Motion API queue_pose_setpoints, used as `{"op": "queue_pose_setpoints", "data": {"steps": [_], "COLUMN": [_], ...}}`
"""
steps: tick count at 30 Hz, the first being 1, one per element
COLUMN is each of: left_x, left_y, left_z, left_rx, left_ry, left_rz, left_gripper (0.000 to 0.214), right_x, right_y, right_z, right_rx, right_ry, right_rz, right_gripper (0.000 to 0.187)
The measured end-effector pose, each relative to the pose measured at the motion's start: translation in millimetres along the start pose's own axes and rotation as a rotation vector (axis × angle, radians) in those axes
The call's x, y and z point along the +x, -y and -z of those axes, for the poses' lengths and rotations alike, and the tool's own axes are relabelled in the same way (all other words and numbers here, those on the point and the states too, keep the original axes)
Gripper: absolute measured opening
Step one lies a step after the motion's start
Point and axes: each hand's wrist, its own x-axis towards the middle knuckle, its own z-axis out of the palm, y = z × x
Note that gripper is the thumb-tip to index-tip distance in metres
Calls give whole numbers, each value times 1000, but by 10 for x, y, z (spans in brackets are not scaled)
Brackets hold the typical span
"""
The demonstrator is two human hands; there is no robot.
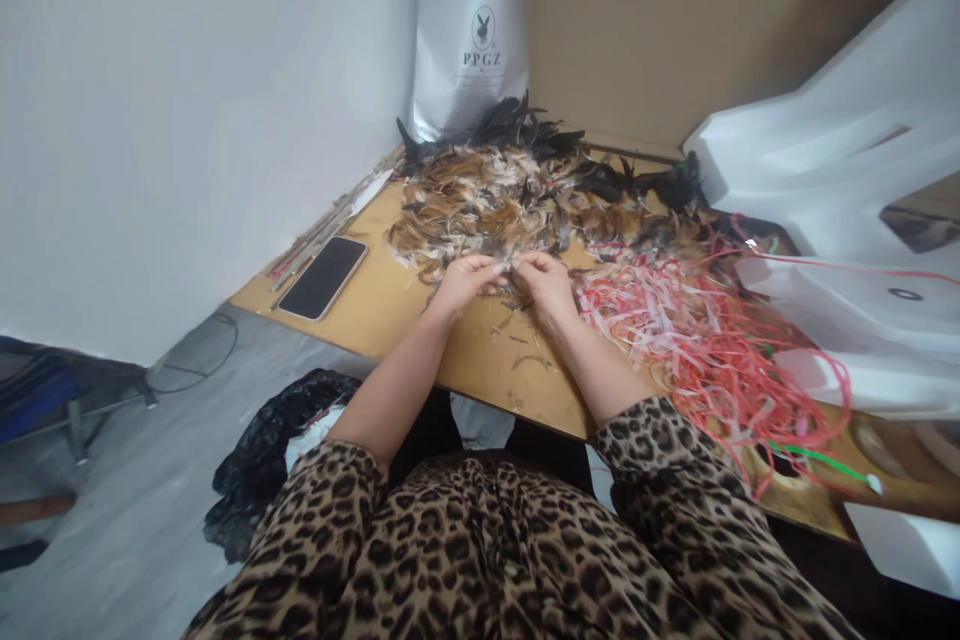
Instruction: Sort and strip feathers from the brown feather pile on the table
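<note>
My left hand (471, 282) and my right hand (544, 282) meet close together at the near edge of a feather pile (480, 195). Fingertips of both hands are pinched on a small pale feather (505, 262), whose outline is blurred. The pile holds brown, cream and black feathers, the long black ones lying toward the back. Loose feather bits (529, 345) are scattered on the wooden table (480, 350) below my right wrist. Right of that wrist spreads a tangle of red and pink ribbon-like strips (690, 330).
A dark-screened phone (324, 277) lies at the table's left, beside thin sticks along the wall. A white printed bag (472, 30) stands behind the feathers. At right is a white sewing machine (825, 170). A black plastic bag (270, 450) sits on the floor.
</note>
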Motion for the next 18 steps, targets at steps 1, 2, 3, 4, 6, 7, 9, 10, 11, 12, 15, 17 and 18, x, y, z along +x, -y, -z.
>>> {"op": "queue_pose_setpoints", "data": {"steps": [1,2,3,4,6,7,9,10,11,12,15,17,18], "left_x": [-8,-14,-18,-18,-13,-10,-4,-4,-5,-7,-20,-29,-32], "left_y": [-1,-4,-10,-17,-34,-41,-54,-60,-65,-69,-80,-84,-84], "left_z": [-4,-7,-7,-5,6,14,30,36,40,42,35,24,19], "left_rx": [-31,-65,-100,-136,-209,-247,-327,-365,-399,-428,-466,-472,-468], "left_ry": [27,43,51,52,50,49,56,67,80,92,128,149,157], "left_rz": [30,50,62,70,94,111,156,179,200,218,274,307,321], "left_gripper": [27,26,24,22,14,9,1,4,6,7,9,9,9], "right_x": [-13,-25,-37,-45,-49,-44,-24,-12,-1,7,5,-13,-24], "right_y": [-2,-3,-3,-1,6,11,23,28,34,39,53,58,58], "right_z": [-15,-32,-47,-57,-60,-51,-21,-4,12,24,28,8,-4], "right_rx": [26,55,70,66,65,76,116,139,160,177,204,208,202], "right_ry": [-18,-32,-30,-10,24,32,41,48,63,86,150,156,148], "right_rz": [12,21,25,19,1,-16,-54,-66,-71,-69,-41,-28,-22], "right_gripper": [26,26,25,25,27,28,30,31,32,32,35,35,35]}}
